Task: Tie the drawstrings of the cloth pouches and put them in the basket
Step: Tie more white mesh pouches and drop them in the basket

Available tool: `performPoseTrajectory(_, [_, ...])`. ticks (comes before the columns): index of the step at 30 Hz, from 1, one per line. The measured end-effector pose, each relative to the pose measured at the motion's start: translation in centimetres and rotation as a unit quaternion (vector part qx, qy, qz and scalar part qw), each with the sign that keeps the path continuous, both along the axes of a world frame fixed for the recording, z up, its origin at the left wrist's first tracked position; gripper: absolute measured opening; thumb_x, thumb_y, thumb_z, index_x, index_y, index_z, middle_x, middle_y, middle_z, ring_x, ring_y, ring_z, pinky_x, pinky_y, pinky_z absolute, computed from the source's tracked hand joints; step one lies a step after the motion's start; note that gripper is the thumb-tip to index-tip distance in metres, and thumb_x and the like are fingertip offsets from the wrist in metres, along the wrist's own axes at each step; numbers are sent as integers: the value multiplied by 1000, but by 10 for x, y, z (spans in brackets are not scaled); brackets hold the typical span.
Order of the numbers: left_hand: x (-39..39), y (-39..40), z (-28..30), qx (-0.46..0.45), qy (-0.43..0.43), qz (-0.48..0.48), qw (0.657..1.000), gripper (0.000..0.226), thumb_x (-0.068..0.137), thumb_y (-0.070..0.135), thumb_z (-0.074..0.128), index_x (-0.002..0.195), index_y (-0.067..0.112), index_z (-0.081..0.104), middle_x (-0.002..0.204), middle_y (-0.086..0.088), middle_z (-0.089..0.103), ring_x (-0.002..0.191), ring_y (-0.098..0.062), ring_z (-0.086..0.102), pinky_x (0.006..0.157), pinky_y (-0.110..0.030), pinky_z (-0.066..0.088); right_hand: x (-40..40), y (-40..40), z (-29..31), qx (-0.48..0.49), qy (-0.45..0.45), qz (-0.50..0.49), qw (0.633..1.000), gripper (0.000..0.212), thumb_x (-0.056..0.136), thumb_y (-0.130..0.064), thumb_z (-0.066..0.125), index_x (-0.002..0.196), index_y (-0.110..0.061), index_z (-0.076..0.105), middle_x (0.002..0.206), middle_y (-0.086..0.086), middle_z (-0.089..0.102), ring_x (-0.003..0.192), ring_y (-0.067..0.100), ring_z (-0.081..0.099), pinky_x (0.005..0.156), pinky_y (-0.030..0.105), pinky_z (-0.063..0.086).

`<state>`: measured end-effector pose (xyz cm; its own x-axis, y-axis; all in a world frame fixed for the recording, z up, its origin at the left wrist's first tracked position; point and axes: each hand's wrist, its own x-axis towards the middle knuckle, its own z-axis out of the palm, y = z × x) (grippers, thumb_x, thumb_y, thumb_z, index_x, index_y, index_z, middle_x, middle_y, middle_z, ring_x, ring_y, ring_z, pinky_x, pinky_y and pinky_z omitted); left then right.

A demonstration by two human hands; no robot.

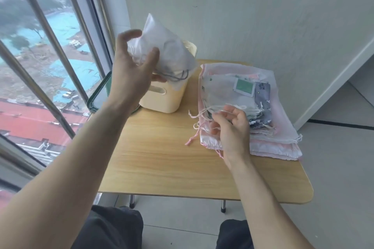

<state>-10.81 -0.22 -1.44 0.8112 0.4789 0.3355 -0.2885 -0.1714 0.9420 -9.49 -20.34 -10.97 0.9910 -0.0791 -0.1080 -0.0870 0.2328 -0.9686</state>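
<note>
Head view shows me both hands over the worktop (162,157), each busy with a different pouch. My left hand (131,70) is up at the far left, thumb and fingers pinched on the gathered neck of a white pouch (168,46). Its dark drawstrings (178,76) hang in a loop below my grip. The pouch hangs directly over the cream basket (162,99), its long axis slanting up and away from me, the neck low and the closed bottom pointing toward the far wall. From here I judge that only a short drop separates it from the basket's opening.

My right hand (230,125) is nearer me and to the right, resting on the near edge of the stack of pouches (253,111). Its fingers are curled around the pale cords (202,113) of the top one, which trail off the stack to the left. I cannot tell whether the white pouch is already knotted. The stack lies just right of the basket, so the right hand is the nearer one for the next pouch.
</note>
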Motion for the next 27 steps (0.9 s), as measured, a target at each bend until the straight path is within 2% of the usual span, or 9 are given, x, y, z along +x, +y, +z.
performPoseTrajectory(3, [41, 12, 14, -77, 33, 32, 996, 30, 97, 21, 64, 120, 19, 45, 114, -12, 61, 69, -21, 75, 61, -34, 61, 1, -2, -3, -6, 11, 17, 1000, 32, 87, -4, 73, 113, -11, 55, 98, 12, 64, 64, 14, 63, 55, 26, 50])
performPoseTrajectory(6, [86, 17, 17, -112, 103, 33, 988, 29, 97, 17, 64, 117, 10, 45, 101, -5, 56, 64, -19, 71, 63, -29, 61, 0, -2, -3, -19, 17, 38, 999, 32, 87, -2, 72, 113, -11, 56, 94, 10, 66, 61, 12, 63, 59, 29, 52])
performPoseTrajectory(11, [142, 20, 1, -72, 283, 4, 956, 14, 94, 5, 58, 107, 2, 56, 80, -7, 70, 79, -25, 74, 83, -37, 61, 1, 1, -1, -31, 11, 55, 998, 32, 85, 3, 70, 112, -10, 56, 95, 15, 67, 60, 18, 61, 62, 36, 50])
performPoseTrajectory(14, [159, 21, -9, -64, 344, -20, 936, 13, 98, -2, 50, 109, 1, 55, 91, -10, 64, 78, -22, 70, 84, -35, 60, 1, 3, -2, -39, 4, 72, 997, 30, 84, 1, 73, 107, -10, 57, 90, 13, 68, 60, 21, 59, 61, 37, 50])
performPoseTrajectory(17, [167, 23, -17, 139, 440, -25, 887, 23, 99, 6, 51, 120, -2, 57, 98, -12, 67, 92, -26, 70, 97, -38, 55, 1, 3, -2, -59, -2, 94, 994, 27, 85, 0, 72, 105, -10, 58, 85, 12, 68, 59, 19, 59, 60, 39, 49])
performPoseTrajectory(20, [168, 22, -12, 435, 507, -31, 744, 46, 101, 34, 51, 138, 8, 49, 127, -14, 58, 118, -30, 56, 109, -39, 41, 4, 2, -3, -102, -26, 117, 988, 26, 84, 1, 70, 104, -10, 58, 83, 10, 69, 57, 17, 61, 56, 36, 49])
performPoseTrajectory(23, [181, 23, -13, 584, 504, -39, 635, 68, 100, 43, 50, 156, 18, 22, 148, -10, 40, 133, -29, 43, 111, -36, 37, 5, 4, -7, -133, -32, 137, 981, 26, 84, -2, 70, 105, -13, 57, 83, 2, 67, 54, 15, 64, 57, 35, 49])
performPoseTrajectory(25, [189, 24, -16, 617, 496, 22, 611, 77, 88, 47, 65, 152, 23, 31, 136, -11, 45, 124, -32, 47, 96, -37, 46, 6, 6, -12, -159, -34, 144, 976, 27, 81, -15, 72, 103, -21, 57, 86, -3, 68, 60, 16, 67, 62, 38, 47])
performPoseTrajectory(27, [195, 25, -16, 654, 445, 81, 606, 87, 72, 47, 81, 142, 16, 39, 128, -14, 42, 121, -32, 44, 95, -38, 42, 6, 7, -16, -184, -39, 147, 971, 27, 81, -21, 72, 102, -27, 57, 89, -2, 69, 65, 16, 68, 63, 38, 47])
